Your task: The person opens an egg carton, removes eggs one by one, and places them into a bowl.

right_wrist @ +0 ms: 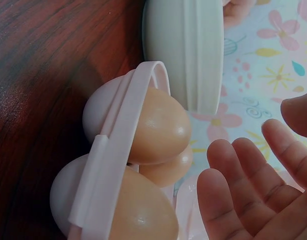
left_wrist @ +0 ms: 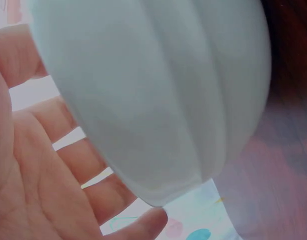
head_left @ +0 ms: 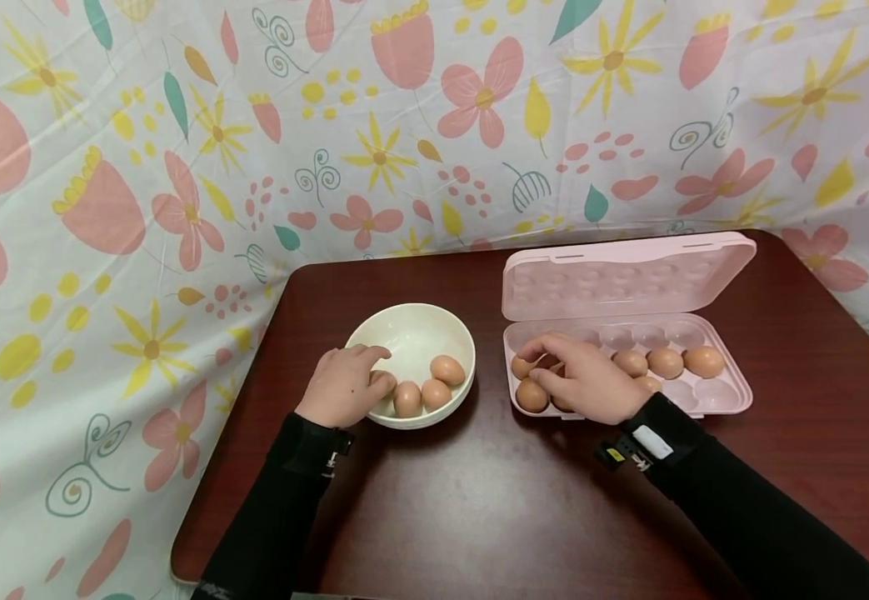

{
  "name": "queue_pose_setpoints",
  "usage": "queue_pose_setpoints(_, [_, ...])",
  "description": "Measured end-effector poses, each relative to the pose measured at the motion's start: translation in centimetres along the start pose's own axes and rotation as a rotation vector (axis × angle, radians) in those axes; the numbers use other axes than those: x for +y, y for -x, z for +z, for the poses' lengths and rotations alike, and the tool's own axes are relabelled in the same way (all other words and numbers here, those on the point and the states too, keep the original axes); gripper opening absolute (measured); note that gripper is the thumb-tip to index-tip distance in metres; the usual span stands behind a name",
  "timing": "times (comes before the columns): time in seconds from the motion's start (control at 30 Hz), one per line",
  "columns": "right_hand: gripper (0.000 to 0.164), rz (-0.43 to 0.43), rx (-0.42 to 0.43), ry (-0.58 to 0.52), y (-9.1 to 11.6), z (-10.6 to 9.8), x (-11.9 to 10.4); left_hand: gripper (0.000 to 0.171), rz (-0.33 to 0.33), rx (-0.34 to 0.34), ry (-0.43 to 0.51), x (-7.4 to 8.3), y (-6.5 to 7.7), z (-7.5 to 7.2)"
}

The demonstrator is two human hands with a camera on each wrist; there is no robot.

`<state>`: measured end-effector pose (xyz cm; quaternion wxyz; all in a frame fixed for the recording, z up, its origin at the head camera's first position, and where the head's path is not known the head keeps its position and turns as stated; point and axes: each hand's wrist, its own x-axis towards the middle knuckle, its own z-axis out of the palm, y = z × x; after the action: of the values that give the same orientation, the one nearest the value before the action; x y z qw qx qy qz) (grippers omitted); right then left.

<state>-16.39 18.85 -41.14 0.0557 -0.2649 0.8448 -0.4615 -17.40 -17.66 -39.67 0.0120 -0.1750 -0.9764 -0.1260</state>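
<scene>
In the head view my left hand [head_left: 344, 387] is over the left side of a cream bowl [head_left: 413, 422], its fingers reaching over the rim. Three brown eggs show in the bowl, one egg [head_left: 446, 370] at its right side. The left wrist view has the spread fingers partly hidden behind the bowl wall [left_wrist: 138, 100]; no egg shows in the palm. Over the left part of a pink egg carton [head_left: 737, 392] is my right hand [head_left: 587, 379]. Its fingers are loosely bent with nothing between them in the right wrist view, apart from a nearby egg [right_wrist: 163, 127].
The carton's lid [head_left: 621, 279] stands raised at the back. Several eggs sit in the cups, including one egg [head_left: 704, 362] at the right; some cups hold none. Everything stands on a dark red-brown table [head_left: 479, 517], with a flowered cloth [head_left: 404, 167] behind and at the left.
</scene>
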Motion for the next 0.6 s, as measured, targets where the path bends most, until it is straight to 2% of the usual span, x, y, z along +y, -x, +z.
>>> queue_pose_setpoints(0.27, [0.023,0.008,0.003,0.001,0.1,0.0,0.3,0.041,0.041,0.057,0.042,0.7,-0.3,-0.1])
queue_pose_setpoints(0.6, [0.025,0.003,0.002,0.011,0.1,-0.1,0.5,0.047,0.089,0.066,0.068,2.1,-0.8,0.5])
